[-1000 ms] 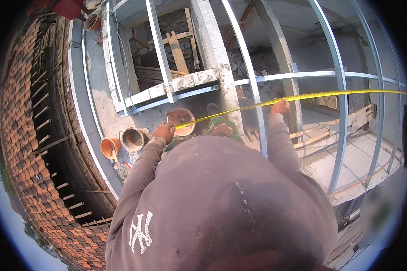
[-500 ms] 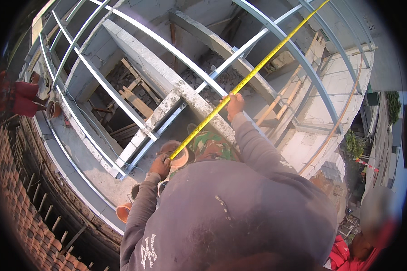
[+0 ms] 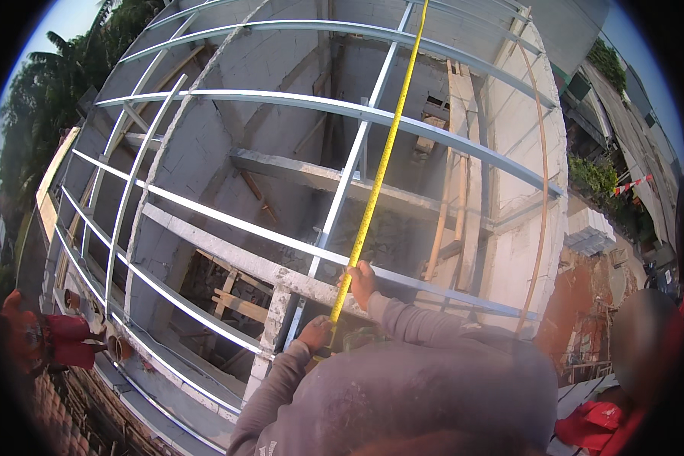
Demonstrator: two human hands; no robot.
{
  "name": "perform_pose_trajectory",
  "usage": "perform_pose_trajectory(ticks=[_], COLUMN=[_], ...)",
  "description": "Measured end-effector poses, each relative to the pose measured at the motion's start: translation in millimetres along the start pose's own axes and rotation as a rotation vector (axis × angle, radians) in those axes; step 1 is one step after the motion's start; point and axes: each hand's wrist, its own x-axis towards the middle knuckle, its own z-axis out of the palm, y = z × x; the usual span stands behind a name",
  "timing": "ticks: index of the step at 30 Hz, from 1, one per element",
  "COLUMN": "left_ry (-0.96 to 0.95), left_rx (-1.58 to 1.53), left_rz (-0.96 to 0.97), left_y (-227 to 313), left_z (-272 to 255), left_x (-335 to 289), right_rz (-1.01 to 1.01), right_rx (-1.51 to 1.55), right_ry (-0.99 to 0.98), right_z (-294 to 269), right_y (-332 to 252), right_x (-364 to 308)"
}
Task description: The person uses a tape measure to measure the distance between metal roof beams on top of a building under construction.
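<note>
A long yellow tape measure (image 3: 380, 178) stretches its blade from my hands up to the far edge of the view, across several light steel roof channels (image 3: 296, 102). My left hand (image 3: 316, 333) is closed around the blade's near end; no case can be made out there. Farther along, my right hand (image 3: 363, 284) grips the same blade between thumb and fingers. It is close beside the nearest steel channel (image 3: 414, 282), and I cannot tell if it touches it. The blade looks taut and straight between and beyond my hands.
Below the frame are block-walled rooms with a concrete beam (image 3: 213, 243) and wooden planks (image 3: 239, 305). Bamboo poles (image 3: 442, 213) lean at the right, beside a pale block wall (image 3: 517, 129). One person in red (image 3: 61, 340) is at far left, another (image 3: 596, 422) at lower right.
My view has tilted up and turned, so more of the roof frame shows and the tape runs more steeply. Both hands keep hold of the tape and sit closer together.
</note>
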Motion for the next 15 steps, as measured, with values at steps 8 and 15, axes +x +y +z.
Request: perform_pose_trajectory(ticks=[8,15], left_ry=[-0.067,-0.171], left_rx=[0.031,0.813], left_rz=[-0.127,0.338], left_y=[52,68], left_z=[2,6], left_x=[58,124], right_rz=[0.164,0.226], right_rx=[-0.143,0.075], right_ry=[-0.098,-0.072], right_z=[-21,-18], right_y=[-1,-26], right_x=[-38,-66])
